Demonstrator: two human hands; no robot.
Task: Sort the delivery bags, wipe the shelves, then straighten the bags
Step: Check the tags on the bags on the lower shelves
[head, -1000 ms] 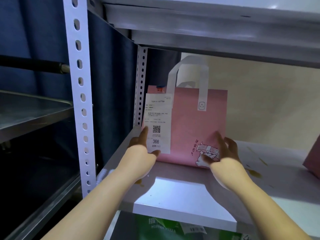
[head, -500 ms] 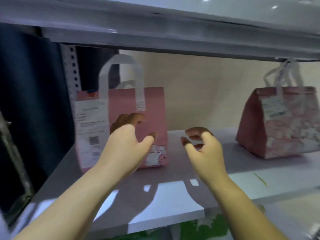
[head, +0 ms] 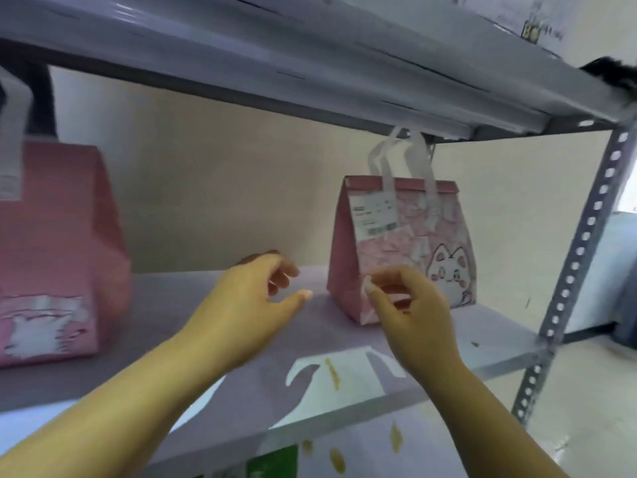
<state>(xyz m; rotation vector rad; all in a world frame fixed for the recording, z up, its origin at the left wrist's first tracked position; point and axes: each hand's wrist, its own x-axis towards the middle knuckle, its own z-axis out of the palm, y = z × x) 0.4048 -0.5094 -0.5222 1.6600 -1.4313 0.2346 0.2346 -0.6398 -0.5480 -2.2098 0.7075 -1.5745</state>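
Left hand [head: 248, 305] and right hand [head: 413, 312] moved over to the cat bag [head: 434, 243]; fingers [head: 296, 298] half-curled, empty; hold both sides gently.

No writing can be read here; all of it is blurred. The right pink bag [head: 406, 257] carries a white label [head: 374, 215] on the upper left of its front. The label has a green bar at its head, a few lines of small print and a barcode [head: 381, 230] at its foot, none of it legible. Low on the same front, right of the label, is a drawn cat face [head: 448, 270] with no words. Far left of this bag, the left pink bag [head: 51, 253] has a white tag [head: 10, 181] on its handle, its print smeared. Above and to the right, a paper [head: 531, 19] on the upper shelf [head: 310, 56] shows only a yellowish mark and grey smudges.
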